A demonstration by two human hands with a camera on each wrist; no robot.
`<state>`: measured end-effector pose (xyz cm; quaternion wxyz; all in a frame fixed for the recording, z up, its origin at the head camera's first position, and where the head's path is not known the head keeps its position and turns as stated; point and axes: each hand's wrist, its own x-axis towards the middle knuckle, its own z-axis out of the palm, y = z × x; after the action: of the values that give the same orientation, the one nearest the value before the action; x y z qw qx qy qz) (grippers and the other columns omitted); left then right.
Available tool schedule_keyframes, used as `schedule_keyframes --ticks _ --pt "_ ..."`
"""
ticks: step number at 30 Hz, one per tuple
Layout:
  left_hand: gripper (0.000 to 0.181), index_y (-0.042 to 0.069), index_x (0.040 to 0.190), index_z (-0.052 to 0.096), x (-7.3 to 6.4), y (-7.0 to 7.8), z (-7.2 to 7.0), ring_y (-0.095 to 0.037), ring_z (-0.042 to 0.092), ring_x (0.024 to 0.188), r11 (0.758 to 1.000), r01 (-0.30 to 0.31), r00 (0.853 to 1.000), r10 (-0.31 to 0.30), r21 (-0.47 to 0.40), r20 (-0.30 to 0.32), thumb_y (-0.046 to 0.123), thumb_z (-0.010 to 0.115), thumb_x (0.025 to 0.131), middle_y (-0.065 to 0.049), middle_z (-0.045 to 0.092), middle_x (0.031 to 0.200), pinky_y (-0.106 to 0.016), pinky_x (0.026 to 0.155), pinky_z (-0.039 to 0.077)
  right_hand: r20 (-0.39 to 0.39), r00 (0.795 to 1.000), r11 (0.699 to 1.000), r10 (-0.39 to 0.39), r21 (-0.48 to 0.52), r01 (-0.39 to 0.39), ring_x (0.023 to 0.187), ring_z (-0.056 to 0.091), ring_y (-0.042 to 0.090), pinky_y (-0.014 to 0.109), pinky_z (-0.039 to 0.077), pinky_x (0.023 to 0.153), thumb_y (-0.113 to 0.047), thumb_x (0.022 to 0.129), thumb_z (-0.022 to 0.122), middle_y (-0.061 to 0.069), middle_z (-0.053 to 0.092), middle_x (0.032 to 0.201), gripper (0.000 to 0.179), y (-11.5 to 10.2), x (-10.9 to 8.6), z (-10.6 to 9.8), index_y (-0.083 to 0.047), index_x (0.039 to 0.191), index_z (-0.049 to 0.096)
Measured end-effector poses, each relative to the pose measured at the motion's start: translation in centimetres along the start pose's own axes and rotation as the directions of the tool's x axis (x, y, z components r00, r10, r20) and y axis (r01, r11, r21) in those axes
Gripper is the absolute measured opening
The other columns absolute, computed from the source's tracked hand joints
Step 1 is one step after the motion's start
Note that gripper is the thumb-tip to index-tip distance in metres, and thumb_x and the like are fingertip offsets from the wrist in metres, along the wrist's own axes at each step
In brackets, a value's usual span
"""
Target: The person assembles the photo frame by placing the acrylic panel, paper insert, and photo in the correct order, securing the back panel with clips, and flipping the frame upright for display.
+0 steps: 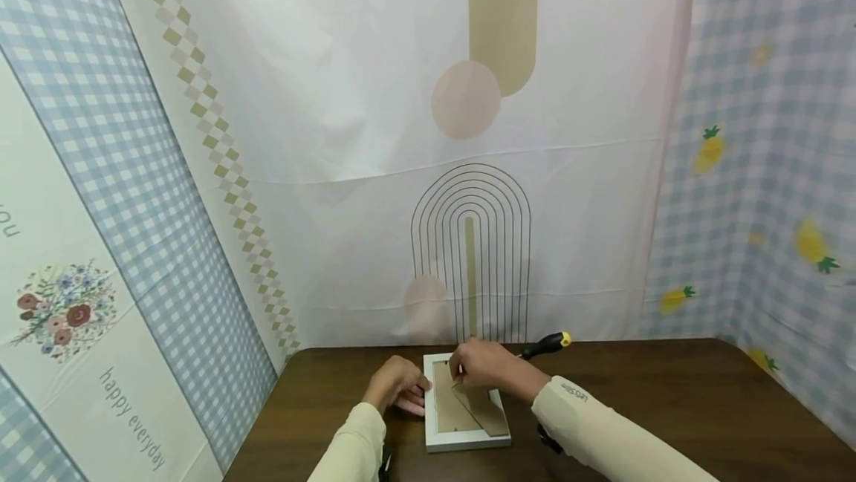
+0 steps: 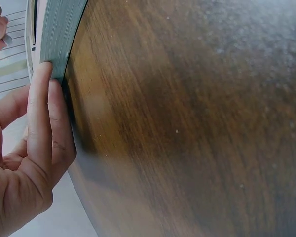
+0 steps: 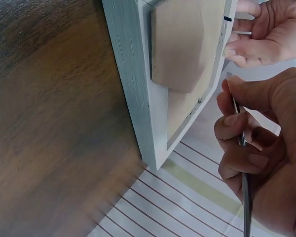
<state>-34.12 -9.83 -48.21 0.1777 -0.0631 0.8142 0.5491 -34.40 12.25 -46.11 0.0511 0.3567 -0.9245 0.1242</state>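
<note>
A white picture frame [image 1: 468,440] lies back up on the table, its brown backing board [image 1: 449,414] and stand flap [image 1: 491,415] showing. My left hand [image 1: 399,384] is at the frame's left edge. In the left wrist view, its fairly straight fingers [image 2: 39,113] touch the frame's side [image 2: 64,34]. Over the far part of the backing, my right hand [image 1: 483,363] holds a screwdriver [image 1: 547,345] by its metal shaft [image 3: 245,192], thumb and fingers pinching near the tip. The black and yellow handle sticks out behind that hand.
The brown wooden table [image 1: 635,393] has rounded far corners. A pale patterned cloth [image 1: 348,244] hangs right behind its far edge. Blue checked cloths [image 1: 154,170] hang at both sides.
</note>
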Motion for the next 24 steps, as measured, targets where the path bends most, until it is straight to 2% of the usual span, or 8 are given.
schedule_keyframes --ticks 2,9,15,19,24 --pt "0.008 -0.005 0.094 0.070 0.0 -0.1 0.0 -0.024 0.076 0.069 1.000 0.001 1.000 -0.001 0.002 0.004 -0.004 0.077 0.097 -0.020 0.071 0.091 -0.039 0.072 0.077 0.022 1.000 1.000 0.004 0.003 -0.004 0.066 0.056 0.000 0.018 0.049 0.054 -0.005 0.085 0.084 -0.009 0.074 0.078 0.014 -0.1 0.0 0.0 -0.017 0.081 0.082" --pt "0.008 -0.009 0.100 0.071 0.1 0.3 -0.4 -0.026 0.077 0.072 1.000 0.005 1.000 -0.005 -0.002 -0.003 -0.003 0.077 0.097 -0.023 0.072 0.095 -0.039 0.073 0.077 0.105 0.987 0.987 0.122 0.088 -0.131 0.061 0.061 0.005 0.025 0.056 0.055 -0.014 0.088 0.090 -0.007 0.078 0.077 0.010 -0.4 0.4 -0.4 -0.015 0.079 0.086" --pt "0.007 -0.007 0.098 0.071 0.2 0.6 -0.5 -0.025 0.076 0.070 1.000 0.008 1.000 -0.008 -0.011 -0.002 -0.004 0.077 0.097 -0.021 0.071 0.093 -0.040 0.073 0.077 0.111 0.982 0.977 0.151 0.136 -0.166 0.056 0.058 0.006 0.023 0.051 0.051 -0.010 0.087 0.090 -0.006 0.074 0.066 0.019 -0.8 0.5 -0.7 -0.013 0.071 0.082" --pt "0.007 -0.007 0.097 0.070 0.2 0.5 -0.4 -0.025 0.076 0.069 1.000 0.007 1.000 -0.007 -0.016 -0.002 -0.004 0.077 0.097 -0.021 0.071 0.092 -0.040 0.072 0.077 0.100 0.982 0.975 0.163 0.133 -0.175 0.065 0.058 0.008 0.022 0.051 0.054 -0.013 0.087 0.092 -0.006 0.076 0.068 0.019 -1.2 0.4 -0.6 -0.014 0.071 0.082" --pt "0.007 -0.007 0.097 0.070 0.2 0.2 -0.3 -0.024 0.076 0.069 1.000 0.008 1.000 -0.008 -0.021 0.007 -0.005 0.077 0.096 -0.020 0.070 0.090 -0.040 0.072 0.077 0.118 0.976 0.965 0.185 0.169 -0.203 0.062 0.058 0.008 0.024 0.051 0.052 -0.015 0.087 0.093 -0.004 0.078 0.069 0.017 -1.9 0.1 -0.3 -0.013 0.073 0.084"
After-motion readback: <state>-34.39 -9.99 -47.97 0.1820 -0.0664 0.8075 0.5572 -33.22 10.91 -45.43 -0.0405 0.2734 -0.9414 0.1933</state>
